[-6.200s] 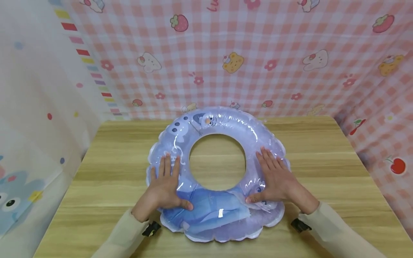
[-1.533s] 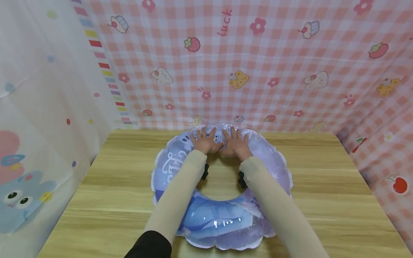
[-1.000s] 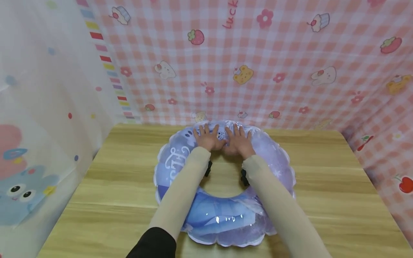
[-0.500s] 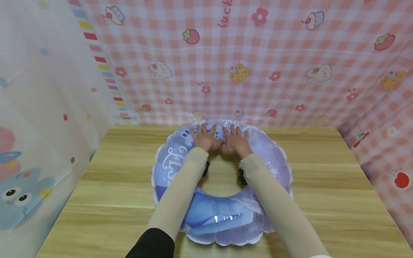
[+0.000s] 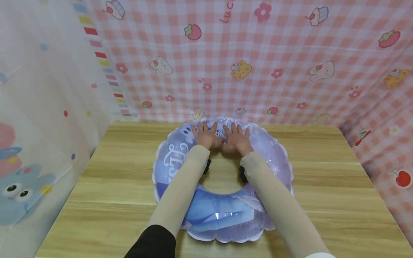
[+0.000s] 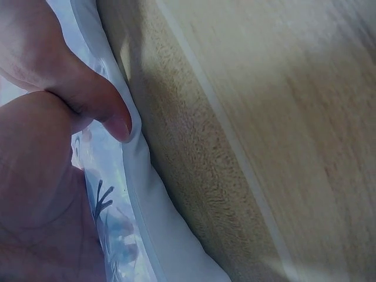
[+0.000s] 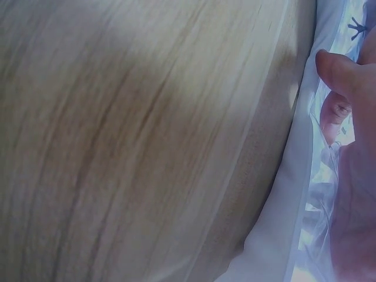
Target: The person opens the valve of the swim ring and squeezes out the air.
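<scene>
A see-through blue and purple inflatable swim ring (image 5: 222, 215) with a scalloped edge lies flat on the wooden table (image 5: 329, 186). On its far part, left of the printed eyes, rests my left hand (image 5: 206, 137), fingers straight and spread. My right hand (image 5: 237, 139) presses the same part just to the right, also with spread fingers. Both thumbs point inward and nearly meet at the hole's far rim. In the left wrist view the thumb (image 6: 100, 100) touches the ring's inner seam (image 6: 158, 217). The right wrist view has the other thumb (image 7: 338, 70) at that seam too.
A pink checked curtain (image 5: 206, 50) hangs close behind the table's back edge. White printed cloth (image 5: 38, 100) covers the left side, and more checked cloth (image 5: 393, 143) hangs on the right. Bare wood shows through the ring's hole and on both sides.
Six seconds ago my hands lay on the ring's left and right sides; they have since moved forward and together onto its far part. Over the last second and a half they have stayed there.
</scene>
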A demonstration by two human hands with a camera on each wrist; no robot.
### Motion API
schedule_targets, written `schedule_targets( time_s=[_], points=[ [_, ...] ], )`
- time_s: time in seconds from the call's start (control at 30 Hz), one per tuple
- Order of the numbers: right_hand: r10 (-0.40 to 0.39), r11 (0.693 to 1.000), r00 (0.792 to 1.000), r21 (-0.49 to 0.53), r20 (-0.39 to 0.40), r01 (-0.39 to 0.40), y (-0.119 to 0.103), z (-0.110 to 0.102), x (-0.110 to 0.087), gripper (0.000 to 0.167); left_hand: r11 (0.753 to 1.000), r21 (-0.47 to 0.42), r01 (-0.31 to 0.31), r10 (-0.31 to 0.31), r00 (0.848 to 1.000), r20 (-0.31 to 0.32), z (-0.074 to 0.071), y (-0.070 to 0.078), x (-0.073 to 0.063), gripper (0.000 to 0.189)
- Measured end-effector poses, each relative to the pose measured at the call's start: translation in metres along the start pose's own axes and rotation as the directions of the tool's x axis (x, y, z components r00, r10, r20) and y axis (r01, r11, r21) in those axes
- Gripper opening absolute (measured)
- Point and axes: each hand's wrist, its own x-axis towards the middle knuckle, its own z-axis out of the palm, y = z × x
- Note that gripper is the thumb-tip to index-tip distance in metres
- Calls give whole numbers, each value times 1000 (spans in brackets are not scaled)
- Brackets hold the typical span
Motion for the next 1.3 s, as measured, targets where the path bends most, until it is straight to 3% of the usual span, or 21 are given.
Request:
schedule_targets(
  time_s=[0.4, 0.67, 1.0, 1.3],
  points=[
    [2, 1000, 1000, 2, 4, -2, 1, -1, -2, 89, 1000, 7, -9, 9, 1000, 2, 1, 0, 0, 80],
    [4, 1000, 1000, -12, 6, -4, 1, 0, -2, 79, 1000, -3, -9, 9, 1000, 14, 7, 0, 5, 80],
    [2, 1000, 1000, -8, 10, -2, 0, 1, 0, 75, 1000, -7, -7, 7, 1000, 27, 1, -1, 0, 79],
    [-8, 1000, 1000, -14, 14, 8, 0, 1, 0, 75, 1000, 3, 16, -16, 997, 80, 13, -6, 21, 80]
  ],
)
